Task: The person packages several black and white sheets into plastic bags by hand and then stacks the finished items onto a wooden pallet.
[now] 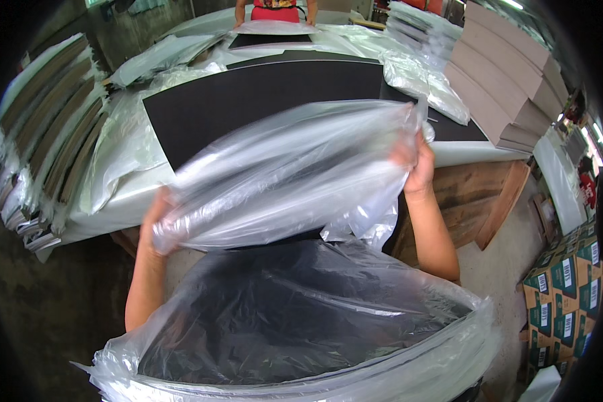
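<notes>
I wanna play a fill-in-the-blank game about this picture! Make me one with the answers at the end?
1. The left hand and the right hand hold up see-through film made of _____.
2. The large flat sheet just beyond the film is coloured _____.
3. The tall stack of bare grey-brown boards stands on the _____ side of the picture.
4. The person across the table wears clothing coloured _____.

Missing words: plastic; black; right; red.

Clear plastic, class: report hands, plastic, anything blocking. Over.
Left hand, right hand: holding opposite ends. Clear plastic: spread between them, black sheet beyond. Nothing visibly blocking.
</notes>
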The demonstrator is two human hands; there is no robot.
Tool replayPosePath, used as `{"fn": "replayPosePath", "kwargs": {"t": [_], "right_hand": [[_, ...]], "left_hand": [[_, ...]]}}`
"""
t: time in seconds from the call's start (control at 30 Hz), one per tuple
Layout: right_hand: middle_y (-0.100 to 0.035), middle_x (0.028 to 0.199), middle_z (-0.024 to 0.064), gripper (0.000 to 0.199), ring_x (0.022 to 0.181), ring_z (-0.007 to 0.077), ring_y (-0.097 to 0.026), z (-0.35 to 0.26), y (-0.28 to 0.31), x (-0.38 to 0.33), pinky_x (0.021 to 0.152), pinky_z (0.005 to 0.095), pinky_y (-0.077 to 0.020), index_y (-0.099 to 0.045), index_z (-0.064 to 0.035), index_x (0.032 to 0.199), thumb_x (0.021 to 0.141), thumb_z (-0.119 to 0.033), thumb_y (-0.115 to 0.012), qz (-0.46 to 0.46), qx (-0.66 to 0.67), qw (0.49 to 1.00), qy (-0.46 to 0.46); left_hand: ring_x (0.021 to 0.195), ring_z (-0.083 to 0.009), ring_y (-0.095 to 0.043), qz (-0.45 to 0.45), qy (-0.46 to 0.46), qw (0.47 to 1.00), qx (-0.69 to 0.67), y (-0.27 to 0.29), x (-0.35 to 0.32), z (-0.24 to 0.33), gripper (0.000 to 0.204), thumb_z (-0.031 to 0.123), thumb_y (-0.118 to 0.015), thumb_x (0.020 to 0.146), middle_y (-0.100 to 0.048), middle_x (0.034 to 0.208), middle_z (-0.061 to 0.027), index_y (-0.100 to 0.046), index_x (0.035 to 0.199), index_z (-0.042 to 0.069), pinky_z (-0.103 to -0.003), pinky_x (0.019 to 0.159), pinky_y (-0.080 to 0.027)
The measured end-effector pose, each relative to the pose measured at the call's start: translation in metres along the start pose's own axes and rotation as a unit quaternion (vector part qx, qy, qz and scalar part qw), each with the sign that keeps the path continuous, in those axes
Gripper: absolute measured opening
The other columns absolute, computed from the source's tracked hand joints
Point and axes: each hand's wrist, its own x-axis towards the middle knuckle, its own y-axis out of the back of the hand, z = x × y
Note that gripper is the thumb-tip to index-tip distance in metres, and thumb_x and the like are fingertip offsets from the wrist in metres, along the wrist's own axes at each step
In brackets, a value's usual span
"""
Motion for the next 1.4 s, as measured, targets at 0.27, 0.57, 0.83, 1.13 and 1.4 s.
{"fn": "replayPosePath", "kwargs": {"t": [0.27, 0.57, 0.83, 1.13, 1.4], "right_hand": [[-0.056, 0.078, 0.0004, 0.027, 0.060, 0.0110, -0.053, -0.024, 0.009, 0.028, 0.055, 0.0232, -0.0422, -0.058, -0.0047, 0.090, 0.066, 0.006, -0.064, 0.166, -0.394, 0.895, 0.125], [-0.055, 0.111, 0.0137, 0.031, 0.094, 0.0294, -0.057, -0.034, -0.056, 0.086, 0.079, 0.0340, -0.0445, -0.061, -0.0106, 0.107, 0.079, 0.000, -0.056, 0.036, -0.816, 0.429, 0.387], [-0.058, 0.112, 0.0102, 0.031, 0.085, 0.0246, -0.063, -0.022, -0.040, 0.014, 0.063, 0.0316, -0.0499, -0.065, -0.0102, 0.107, 0.078, -0.002, -0.058, -0.025, -0.832, 0.291, 0.471], [-0.051, 0.066, 0.0022, 0.010, 0.055, 0.0111, -0.046, -0.083, -0.023, -0.065, 0.052, 0.0234, -0.0363, -0.065, -0.0036, 0.075, 0.068, -0.011, -0.065, -0.011, -0.538, 0.814, 0.218], [-0.044, 0.053, -0.0023, 0.004, 0.039, 0.0055, -0.034, 0.011, 0.150, -0.086, 0.039, 0.0224, -0.0262, -0.057, -0.0091, 0.076, 0.079, -0.011, -0.060, 0.103, -0.150, 0.966, -0.182]], "left_hand": [[0.045, -0.0146, -0.052, -0.409, -0.012, 0.886, 0.217, -0.045, -0.043, 0.035, 0.036, 0.029, -0.070, 0.072, -0.056, 0.059, -0.0045, -0.058, 0.086, -0.002, -0.026, 0.046, -0.042], [0.076, -0.0223, -0.051, 0.001, -0.498, 0.697, 0.516, -0.095, 0.049, 0.126, 0.042, -0.008, -0.050, 0.071, -0.049, 0.081, -0.0073, -0.058, 0.110, 0.008, -0.033, 0.074, -0.043], [0.067, -0.0204, -0.054, 0.030, -0.599, 0.508, 0.618, -0.053, -0.010, 0.074, 0.054, -0.011, -0.051, 0.061, -0.048, 0.093, -0.0124, -0.063, 0.108, 0.012, -0.031, 0.067, -0.044], [0.071, -0.0161, -0.060, -0.196, -0.198, 0.901, 0.332, -0.054, -0.079, 0.089, 0.029, 0.016, -0.071, 0.073, -0.064, 0.082, -0.0096, -0.063, 0.093, -0.003, -0.027, 0.062, -0.047], [0.095, -0.0232, -0.058, -0.153, 0.042, 0.986, 0.043, 0.069, 0.018, -0.052, 0.048, 0.021, -0.064, 0.075, -0.060, 0.106, -0.0105, -0.052, 0.116, 0.000, -0.037, 0.082, -0.047]]}}
